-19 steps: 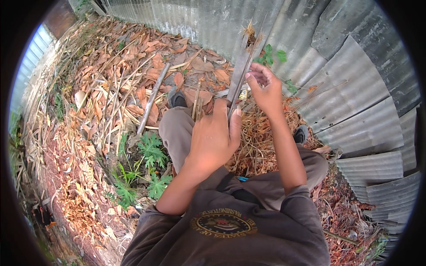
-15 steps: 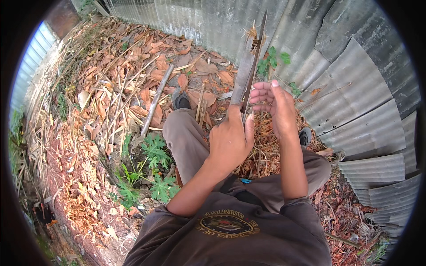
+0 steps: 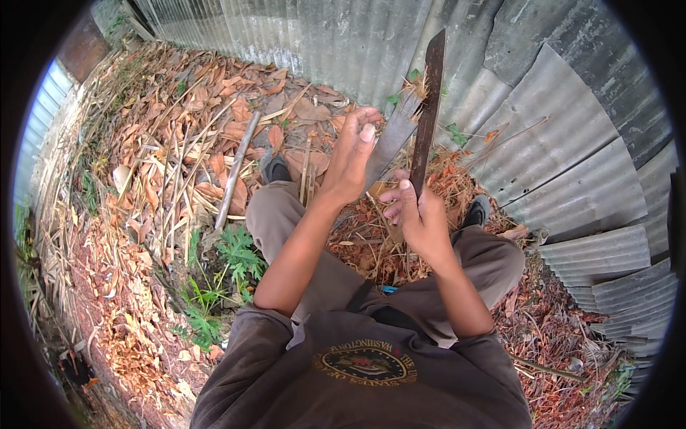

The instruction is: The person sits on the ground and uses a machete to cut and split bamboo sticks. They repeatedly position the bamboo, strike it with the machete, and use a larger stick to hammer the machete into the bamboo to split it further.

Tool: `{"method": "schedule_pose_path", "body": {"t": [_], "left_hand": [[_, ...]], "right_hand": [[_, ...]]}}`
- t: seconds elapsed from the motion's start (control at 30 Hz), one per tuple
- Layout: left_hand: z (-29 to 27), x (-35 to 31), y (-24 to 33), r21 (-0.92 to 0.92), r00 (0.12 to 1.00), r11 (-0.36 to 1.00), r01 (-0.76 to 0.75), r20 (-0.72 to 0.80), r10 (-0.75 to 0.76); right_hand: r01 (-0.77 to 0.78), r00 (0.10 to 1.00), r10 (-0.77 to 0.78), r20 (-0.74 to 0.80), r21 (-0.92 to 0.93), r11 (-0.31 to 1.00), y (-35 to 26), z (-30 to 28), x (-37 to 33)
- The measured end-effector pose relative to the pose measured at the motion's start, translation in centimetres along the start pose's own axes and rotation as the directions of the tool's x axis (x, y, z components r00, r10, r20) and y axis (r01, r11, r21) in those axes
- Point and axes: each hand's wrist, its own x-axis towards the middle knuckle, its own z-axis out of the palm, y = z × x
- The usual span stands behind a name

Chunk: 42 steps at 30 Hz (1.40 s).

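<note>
My right hand [image 3: 420, 218] grips the lower end of a long dark rusty blade [image 3: 427, 107], which stands nearly upright in front of the corrugated metal wall. Just left of it a flat grey slat [image 3: 391, 141] with frayed fibres at its top leans the same way. My left hand [image 3: 350, 161] is raised beside the slat with curled fingers closed on its lower part. Both hands are above my knees, in grey trousers [image 3: 286, 214].
Corrugated metal sheets [image 3: 572, 164] curve round the back and right. Dry brown leaves and sticks [image 3: 193, 143] cover the ground on the left, with a long grey stick [image 3: 236, 168] among them. Small green plants [image 3: 236, 257] grow by my left leg. My dark shoes [image 3: 275, 168] rest in the litter.
The blade and slat now stand higher and more upright. My left hand has risen along the slat. My right hand has dropped to the blade's lower end.
</note>
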Motion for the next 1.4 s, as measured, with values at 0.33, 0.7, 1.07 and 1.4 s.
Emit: {"method": "schedule_pose_path", "body": {"t": [0.33, 0.7, 1.07, 1.4], "left_hand": [[5.3, 2.9, -5.7, -0.017, 0.996, 0.996, -0.089, 0.016, 0.089], [3.8, 3.5, -6.9, -0.228, 0.986, 0.972, -0.057, 0.137, 0.090], [2.2, 4.1, -7.8, -0.189, 0.985, 0.982, -0.021, 0.165, 0.053], [1.3, 3.6, -11.7, -0.032, 0.992, 0.991, -0.129, -0.011, 0.129]], "right_hand": [[0.069, 0.986, -0.112, -0.121, -0.309, 0.949, -0.3, -2.5, -0.3], [0.059, 0.972, -0.154, -0.179, -0.450, 0.891, -1.6, -0.9, -0.3], [0.117, 0.979, -0.161, -0.123, -0.308, 0.944, -2.8, -1.4, -0.5], [0.110, 0.993, -0.118, -0.032, -0.188, 0.976, -3.9, -3.4, -1.1]]}}
